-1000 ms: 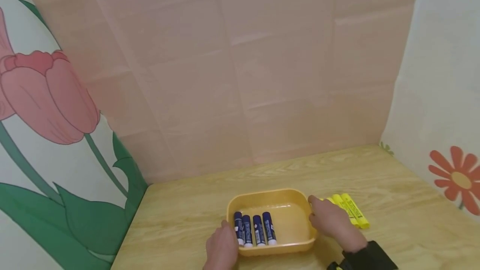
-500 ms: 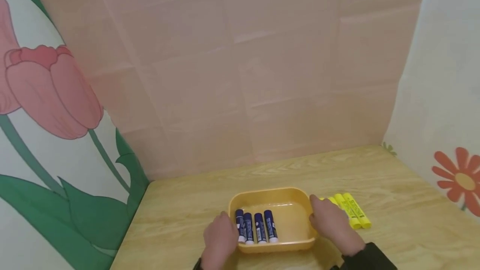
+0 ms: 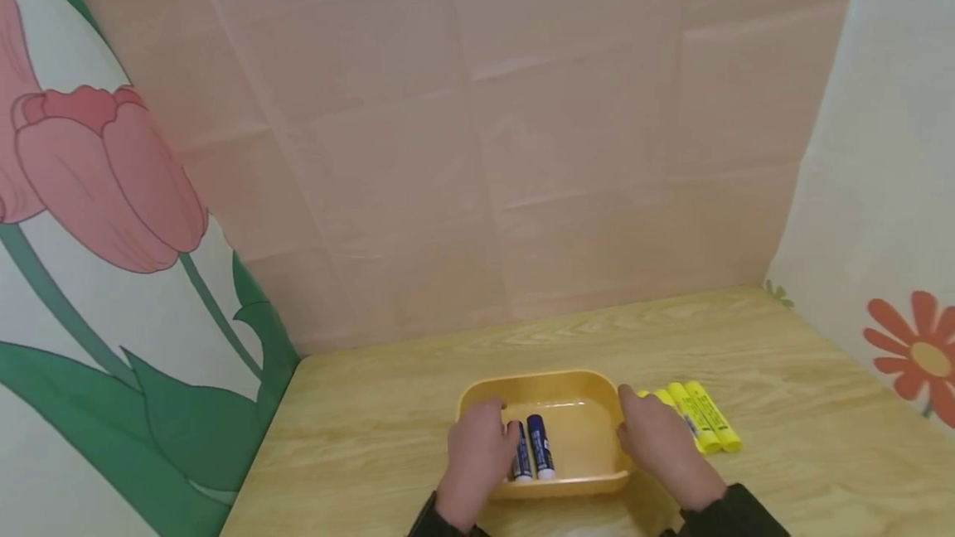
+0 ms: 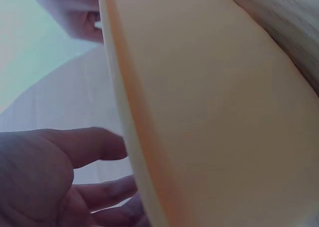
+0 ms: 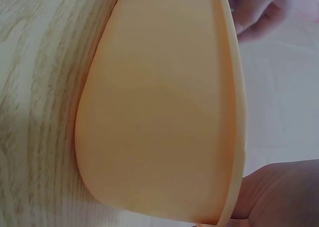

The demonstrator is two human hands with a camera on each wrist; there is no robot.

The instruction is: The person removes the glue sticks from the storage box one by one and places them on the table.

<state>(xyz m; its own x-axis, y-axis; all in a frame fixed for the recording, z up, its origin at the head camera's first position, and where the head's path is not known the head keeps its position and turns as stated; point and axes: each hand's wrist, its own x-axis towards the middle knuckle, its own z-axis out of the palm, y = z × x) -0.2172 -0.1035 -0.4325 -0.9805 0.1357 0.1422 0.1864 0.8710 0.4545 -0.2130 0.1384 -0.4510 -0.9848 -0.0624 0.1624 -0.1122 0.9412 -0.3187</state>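
Note:
A yellow plastic tray (image 3: 585, 437) sits on the table. Two blue glue sticks with white ends (image 3: 540, 447) show inside it, one partly covered by my left hand. That hand (image 3: 479, 447) reaches over the tray's left side, thumb and fingers bent down among the sticks. In the left wrist view, its thumb (image 4: 97, 144) and fingers are spread apart, their tips hidden behind the tray wall (image 4: 224, 112); nothing held is visible. My right hand (image 3: 660, 446) grips the tray's right rim, also seen at the edge of the right wrist view.
Several yellow stick-shaped tubes (image 3: 701, 417) lie side by side to the right of the tray, partly behind my right hand. The wood-grain table (image 3: 373, 404) meets a pinkish covered wall (image 3: 477, 147) at the back. Flower-painted walls stand at both sides.
My left hand has left the tray's left rim and moved right, over the glue sticks, covering several of them. My right hand has stayed on the right rim.

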